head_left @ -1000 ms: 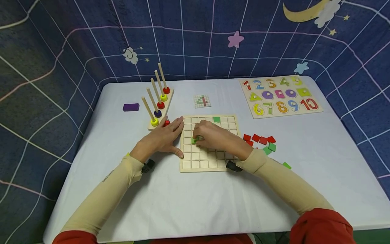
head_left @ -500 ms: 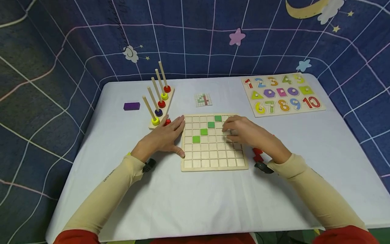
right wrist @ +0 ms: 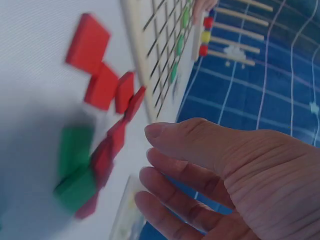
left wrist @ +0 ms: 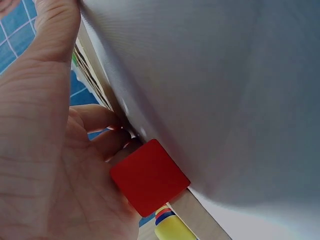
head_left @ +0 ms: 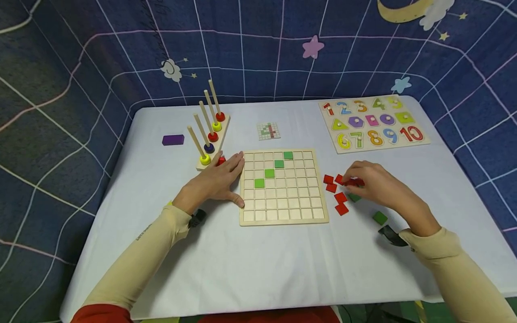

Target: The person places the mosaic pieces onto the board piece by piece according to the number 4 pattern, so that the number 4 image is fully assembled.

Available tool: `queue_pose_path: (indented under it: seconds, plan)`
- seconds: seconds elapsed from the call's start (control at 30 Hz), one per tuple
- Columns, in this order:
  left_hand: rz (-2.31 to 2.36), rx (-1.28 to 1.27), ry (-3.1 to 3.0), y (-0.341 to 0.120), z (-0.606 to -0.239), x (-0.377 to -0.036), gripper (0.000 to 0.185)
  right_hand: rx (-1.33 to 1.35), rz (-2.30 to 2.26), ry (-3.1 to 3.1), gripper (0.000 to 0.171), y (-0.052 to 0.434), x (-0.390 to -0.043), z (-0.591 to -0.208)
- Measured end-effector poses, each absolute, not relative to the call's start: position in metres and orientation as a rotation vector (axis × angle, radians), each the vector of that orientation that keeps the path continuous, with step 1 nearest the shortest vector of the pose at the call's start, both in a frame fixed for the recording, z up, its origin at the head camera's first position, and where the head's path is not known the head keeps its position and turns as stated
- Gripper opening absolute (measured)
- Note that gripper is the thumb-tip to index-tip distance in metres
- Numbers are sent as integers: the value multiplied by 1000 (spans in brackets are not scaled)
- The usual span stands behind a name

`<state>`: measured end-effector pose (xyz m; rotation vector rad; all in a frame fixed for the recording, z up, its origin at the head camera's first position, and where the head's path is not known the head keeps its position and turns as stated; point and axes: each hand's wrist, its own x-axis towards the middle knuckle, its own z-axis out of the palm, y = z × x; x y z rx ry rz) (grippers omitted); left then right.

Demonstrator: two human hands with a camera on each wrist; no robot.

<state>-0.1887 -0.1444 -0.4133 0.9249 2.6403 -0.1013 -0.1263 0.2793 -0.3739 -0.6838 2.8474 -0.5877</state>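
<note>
The left hand lies flat on the table, fingers straight and close together, and presses against the left edge of the wooden grid board. One red tile lies under this hand, as the left wrist view shows.

On the board there are three green tiles in a diagonal line, going up toward the far edge.

The right hand is over the loose tiles just beside the right edge of the board. Its fingers are curled down over one red tile; the pictures do not show if they really pinch it. About five red tiles and two green tiles can be counted there.

Near the far left corner of the table stands a peg rack with four pegs and one purple block. One number puzzle lies at the far right corner, and one small pattern card at the far edge of the board.
</note>
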Motion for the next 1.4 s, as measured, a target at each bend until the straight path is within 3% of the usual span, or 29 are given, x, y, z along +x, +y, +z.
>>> queue_pose_path:
  seconds: [0.37, 0.9, 1.4]
  plan:
    - [-98, 941, 2653, -147, -412, -187, 135, -492, -515, 2782, 21, 305, -117, -393]
    - [-80, 940, 2638, -146, -417, -188, 136, -638, -512, 2820, 19, 314, -119, -399]
    - [-86, 935, 2644, -144, -416, -190, 137, -1023, -554, 2752, 18, 245, -140, -385]
